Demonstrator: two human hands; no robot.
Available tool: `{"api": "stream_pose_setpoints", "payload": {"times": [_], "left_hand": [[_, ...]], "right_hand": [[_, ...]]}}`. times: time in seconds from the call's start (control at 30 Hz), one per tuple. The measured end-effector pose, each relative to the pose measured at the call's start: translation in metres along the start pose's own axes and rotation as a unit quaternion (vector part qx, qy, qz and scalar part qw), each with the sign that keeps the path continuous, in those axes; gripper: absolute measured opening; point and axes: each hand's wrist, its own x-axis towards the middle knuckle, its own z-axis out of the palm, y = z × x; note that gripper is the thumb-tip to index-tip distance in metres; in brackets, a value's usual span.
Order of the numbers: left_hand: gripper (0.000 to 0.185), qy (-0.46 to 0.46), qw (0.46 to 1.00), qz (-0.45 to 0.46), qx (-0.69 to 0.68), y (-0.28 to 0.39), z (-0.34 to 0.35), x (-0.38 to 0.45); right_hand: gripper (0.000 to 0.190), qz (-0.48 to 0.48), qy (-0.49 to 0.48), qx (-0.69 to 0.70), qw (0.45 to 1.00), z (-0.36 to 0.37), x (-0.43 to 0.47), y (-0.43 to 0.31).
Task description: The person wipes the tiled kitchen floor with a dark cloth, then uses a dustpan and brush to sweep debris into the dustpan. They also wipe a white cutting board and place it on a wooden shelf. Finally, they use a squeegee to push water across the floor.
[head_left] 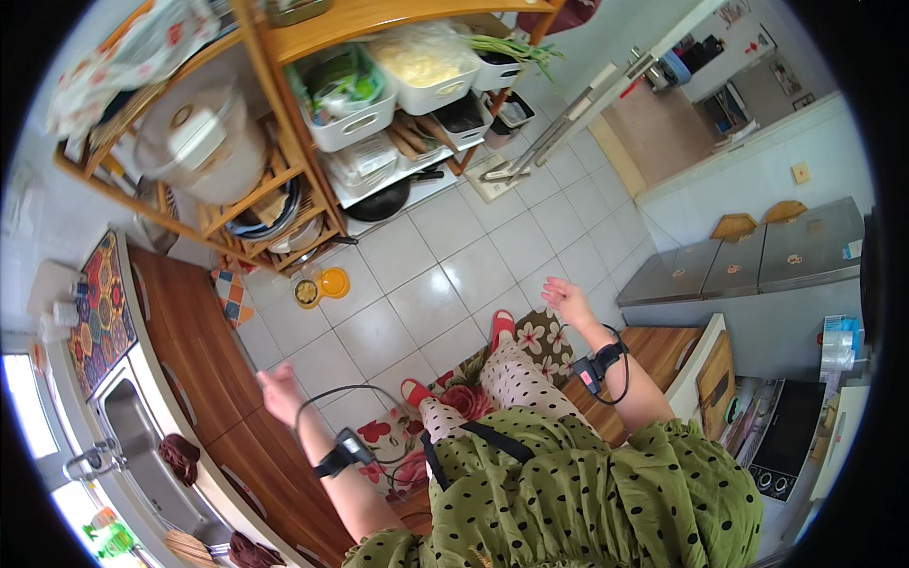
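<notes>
My left hand [282,392] hangs in the air near the brown wooden cabinet fronts [206,355] below the sink counter. Its fingers are loosely bent and slightly blurred, and I see nothing in it. Over the tiled floor to the right, my right hand [567,302] is held out with its fingers apart, holding nothing. Each wrist wears a black strap with a small cabled device, one on the left [348,449] and one on the right [596,366]. Beneath me lies a floral floor mat [543,344], where my red slippers [503,323] rest.
A wooden shelf rack [330,206] with white baskets [355,124] stands ahead. An orange pet bowl [334,282] sits on the floor beside it. To the left is a steel sink [131,433]; to the right, a grey refrigerator [738,255], a cutting board [714,387] and a black cooktop [788,433].
</notes>
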Motion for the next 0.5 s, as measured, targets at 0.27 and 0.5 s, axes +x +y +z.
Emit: {"api": "stream_pose_setpoints", "payload": {"times": [0.27, 0.5], "left_hand": [[0.052, -0.267, 0.935, -0.201, -0.116, -0.033, 0.236, -0.171], [0.057, -0.140, 0.950, -0.273, -0.056, -0.108, 0.403, -0.243]], "right_hand": [[0.037, -0.052, 0.115, 0.027, 0.992, -0.186, 0.215, -0.065], [0.081, -0.184, 0.095, 0.241, 0.948, -0.264, 0.474, -0.224]]}}
